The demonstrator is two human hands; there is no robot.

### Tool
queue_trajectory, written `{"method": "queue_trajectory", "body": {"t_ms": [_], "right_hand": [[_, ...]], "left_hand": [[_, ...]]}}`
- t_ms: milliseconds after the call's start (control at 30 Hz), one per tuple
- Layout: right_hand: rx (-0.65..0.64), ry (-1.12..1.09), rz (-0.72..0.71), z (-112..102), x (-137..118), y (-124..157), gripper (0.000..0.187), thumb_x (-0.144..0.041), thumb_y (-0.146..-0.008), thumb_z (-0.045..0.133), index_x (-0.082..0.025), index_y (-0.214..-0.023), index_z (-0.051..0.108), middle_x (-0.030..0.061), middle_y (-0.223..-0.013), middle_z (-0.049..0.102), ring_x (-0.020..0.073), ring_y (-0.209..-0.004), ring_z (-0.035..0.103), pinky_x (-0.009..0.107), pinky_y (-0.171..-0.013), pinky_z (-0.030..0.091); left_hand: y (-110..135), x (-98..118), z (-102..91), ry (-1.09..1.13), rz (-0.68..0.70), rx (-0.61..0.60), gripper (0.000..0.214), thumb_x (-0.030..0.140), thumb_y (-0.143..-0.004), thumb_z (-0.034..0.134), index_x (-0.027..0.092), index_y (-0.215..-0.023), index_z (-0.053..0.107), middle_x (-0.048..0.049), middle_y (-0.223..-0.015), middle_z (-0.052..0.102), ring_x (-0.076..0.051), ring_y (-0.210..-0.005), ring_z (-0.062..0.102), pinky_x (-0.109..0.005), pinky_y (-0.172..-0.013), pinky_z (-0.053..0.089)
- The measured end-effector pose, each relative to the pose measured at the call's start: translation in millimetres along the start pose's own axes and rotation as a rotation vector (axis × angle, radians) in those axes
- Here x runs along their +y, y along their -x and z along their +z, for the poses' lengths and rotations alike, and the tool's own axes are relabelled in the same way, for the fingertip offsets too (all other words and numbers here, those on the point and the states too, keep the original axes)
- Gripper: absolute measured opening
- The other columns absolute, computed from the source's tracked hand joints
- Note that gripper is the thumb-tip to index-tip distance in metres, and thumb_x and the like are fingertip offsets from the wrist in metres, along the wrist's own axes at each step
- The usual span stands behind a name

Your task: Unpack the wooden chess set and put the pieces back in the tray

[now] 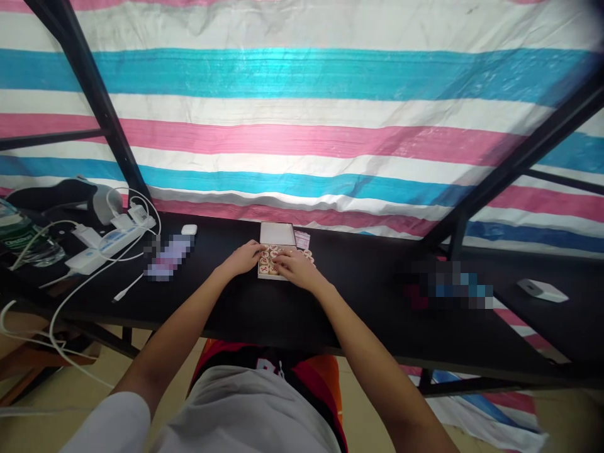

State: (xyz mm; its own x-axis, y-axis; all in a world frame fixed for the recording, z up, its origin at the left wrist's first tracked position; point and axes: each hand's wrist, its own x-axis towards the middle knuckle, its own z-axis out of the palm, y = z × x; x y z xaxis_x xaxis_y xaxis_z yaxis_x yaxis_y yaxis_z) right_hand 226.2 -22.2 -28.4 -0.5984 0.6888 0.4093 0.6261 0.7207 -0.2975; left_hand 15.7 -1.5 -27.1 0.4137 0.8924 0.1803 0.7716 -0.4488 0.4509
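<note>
A small open box (277,234) holding several round wooden game pieces (268,261) with red marks lies on the black table (330,296) in front of me. My left hand (246,257) rests at the box's left edge with its fingers curled against the pieces. My right hand (295,267) lies over the right side of the pieces, fingers bent down onto them. A few pieces (308,255) lie just right of the box. Whether either hand pinches a piece is hidden.
A white power strip (113,242) with chargers and cables, a water bottle (21,242) and a dark bag (56,195) are at the left. A white earbud case (189,229) is near the box. A white device (542,290) lies far right. A striped tarp (302,126) hangs behind.
</note>
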Motion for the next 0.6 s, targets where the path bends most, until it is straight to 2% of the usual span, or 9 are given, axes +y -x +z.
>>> {"method": "queue_trajectory", "body": {"t_ms": [133, 300, 400, 500, 600], "right_hand": [[0.041, 0.017, 0.116, -3.9, 11.1, 8.7, 0.021, -0.031, -0.087, 0.053, -0.02, -0.096, 0.069, 0.0091, -0.102, 0.062, 0.0202, -0.096, 0.055, 0.033, -0.088, 0.042], [0.012, 0.04, 0.159, -3.5, 11.1, 5.6, 0.02, -0.034, -0.083, 0.058, -0.02, -0.094, 0.066, 0.0071, -0.089, 0.065, 0.021, -0.088, 0.056, 0.034, -0.083, 0.042], [0.118, -0.047, 0.221, -9.7, 16.8, 5.7, 0.019, -0.03, -0.084, 0.054, -0.02, -0.096, 0.065, 0.0058, -0.092, 0.066, 0.0194, -0.088, 0.058, 0.033, -0.083, 0.043], [0.292, -0.043, 0.432, -21.0, 42.1, 16.4, 0.023, -0.024, -0.081, 0.054, -0.018, -0.101, 0.063, 0.0071, -0.097, 0.066, 0.0197, -0.091, 0.059, 0.033, -0.084, 0.045], [0.256, 0.019, 0.653, -28.8, 77.5, 34.6, 0.028, -0.019, -0.078, 0.053, -0.017, -0.105, 0.062, 0.0092, -0.101, 0.067, 0.0207, -0.094, 0.061, 0.034, -0.087, 0.045]], "left_hand": [[-0.5, -0.7, 0.7, -0.006, 0.006, 0.008, 0.034, 0.028, -0.09, 0.042, 0.022, -0.117, 0.062, -0.0069, -0.115, 0.057, -0.021, -0.102, 0.059, -0.031, -0.094, 0.044], [-0.6, -0.4, 0.2, -0.009, 0.004, 0.004, 0.035, 0.031, -0.09, 0.043, 0.022, -0.118, 0.062, -0.0069, -0.115, 0.057, -0.02, -0.102, 0.059, -0.031, -0.094, 0.043], [-0.3, -0.6, 0.3, -0.016, -0.006, 0.001, 0.035, 0.033, -0.091, 0.042, 0.023, -0.118, 0.061, -0.0062, -0.115, 0.057, -0.02, -0.101, 0.059, -0.03, -0.093, 0.044], [0.0, -0.2, -0.7, -0.022, -0.009, -0.011, 0.037, 0.034, -0.091, 0.042, 0.022, -0.119, 0.061, -0.0065, -0.116, 0.057, -0.02, -0.099, 0.06, -0.03, -0.091, 0.045], [0.4, 1.2, -3.3, -0.007, 0.002, -0.019, 0.037, 0.034, -0.09, 0.042, 0.022, -0.119, 0.061, -0.0068, -0.116, 0.057, -0.021, -0.1, 0.059, -0.031, -0.092, 0.044]]}}
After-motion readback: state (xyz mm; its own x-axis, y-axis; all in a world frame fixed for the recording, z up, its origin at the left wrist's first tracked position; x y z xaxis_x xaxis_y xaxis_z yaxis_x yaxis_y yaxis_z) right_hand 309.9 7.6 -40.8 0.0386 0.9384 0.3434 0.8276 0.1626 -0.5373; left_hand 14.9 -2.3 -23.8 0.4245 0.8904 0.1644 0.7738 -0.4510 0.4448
